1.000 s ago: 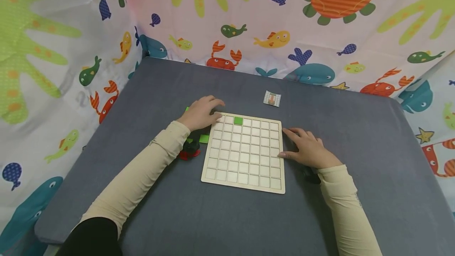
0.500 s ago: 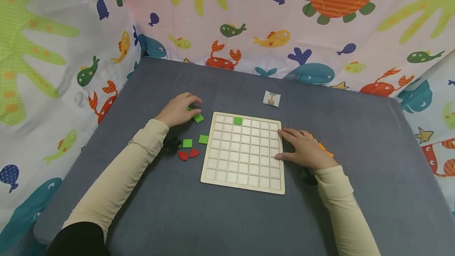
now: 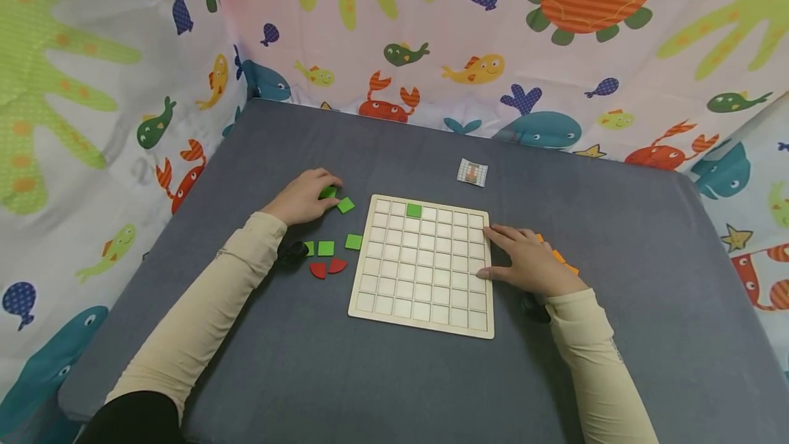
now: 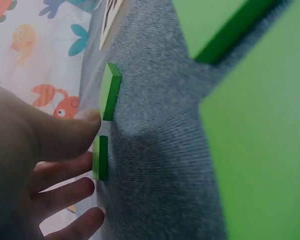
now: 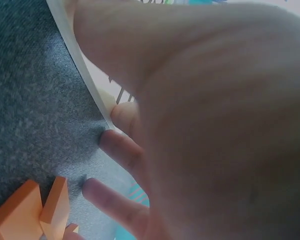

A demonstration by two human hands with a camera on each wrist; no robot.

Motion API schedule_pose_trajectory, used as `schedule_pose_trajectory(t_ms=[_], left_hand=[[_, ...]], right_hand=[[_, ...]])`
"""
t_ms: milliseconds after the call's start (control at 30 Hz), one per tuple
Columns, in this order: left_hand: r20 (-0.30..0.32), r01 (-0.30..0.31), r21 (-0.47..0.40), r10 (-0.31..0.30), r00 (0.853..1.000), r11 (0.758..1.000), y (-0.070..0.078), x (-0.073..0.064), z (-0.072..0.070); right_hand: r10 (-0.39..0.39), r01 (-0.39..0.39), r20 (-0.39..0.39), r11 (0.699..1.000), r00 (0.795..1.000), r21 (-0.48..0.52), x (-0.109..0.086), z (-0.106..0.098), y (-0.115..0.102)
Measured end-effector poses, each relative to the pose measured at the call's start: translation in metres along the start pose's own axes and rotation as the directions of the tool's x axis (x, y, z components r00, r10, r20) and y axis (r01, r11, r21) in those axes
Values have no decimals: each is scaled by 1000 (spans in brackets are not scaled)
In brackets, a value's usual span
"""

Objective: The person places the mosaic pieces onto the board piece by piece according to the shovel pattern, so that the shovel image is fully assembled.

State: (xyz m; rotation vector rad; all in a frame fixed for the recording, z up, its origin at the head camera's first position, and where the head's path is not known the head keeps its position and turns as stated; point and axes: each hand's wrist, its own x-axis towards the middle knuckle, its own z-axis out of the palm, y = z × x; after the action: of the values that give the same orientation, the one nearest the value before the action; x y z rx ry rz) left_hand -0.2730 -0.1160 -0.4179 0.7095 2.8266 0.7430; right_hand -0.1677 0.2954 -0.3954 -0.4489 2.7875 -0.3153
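My left hand (image 3: 303,199) is at a green square tile (image 3: 328,192), which lies between thumb and fingers. In the left wrist view that tile (image 4: 100,158) stands right at the fingertips, below the thumb tip. A second green tile (image 3: 346,205) lies just past the thumb. My right hand (image 3: 531,259) rests at the right edge of a wooden grid board (image 3: 422,331), thumb and fingertips spread along its rim. One green tile (image 3: 414,210) sits in the board's top row; pale cells fill the rest.
Left of the board lie more green tiles (image 3: 325,249) and two red quarter-round pieces (image 3: 337,265). Orange pieces (image 3: 558,256) lie beyond the right hand, partly hidden by it. A small printed card (image 3: 472,172) lies behind the board on the grey table (image 3: 394,389).
My left hand has moved left from the board's top-left corner to the green tiles, uncovering several pieces. The right hand has shifted slightly onto the board's edge, with orange pieces now showing.
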Motion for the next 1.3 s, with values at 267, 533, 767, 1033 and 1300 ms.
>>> schedule_pose_trajectory(t_ms=[267, 533, 767, 1033, 1300], left_hand=[[-25, -2, 34, 3, 1000, 999, -4, -4, 2], [-51, 10, 36, -8, 999, 999, -2, -3, 2], [-64, -26, 46, 29, 998, 999, -3, -2, 1], [-98, -30, 35, 34, 995, 999, -3, 5, 4], [-78, -52, -7, 51, 996, 999, 16, 15, 0]], right_hand=[[-7, 7, -5, 1000, 1000, -6, 1, 1, 0], [1, -1, -3, 1000, 1000, -6, 1, 3, 1], [-15, 15, -8, 1000, 1000, -5, 2, 2, 3], [-21, 21, -17, 1000, 1000, -4, 2, 1, 2], [-24, 24, -20, 1000, 1000, -3, 3, 4, 3]])
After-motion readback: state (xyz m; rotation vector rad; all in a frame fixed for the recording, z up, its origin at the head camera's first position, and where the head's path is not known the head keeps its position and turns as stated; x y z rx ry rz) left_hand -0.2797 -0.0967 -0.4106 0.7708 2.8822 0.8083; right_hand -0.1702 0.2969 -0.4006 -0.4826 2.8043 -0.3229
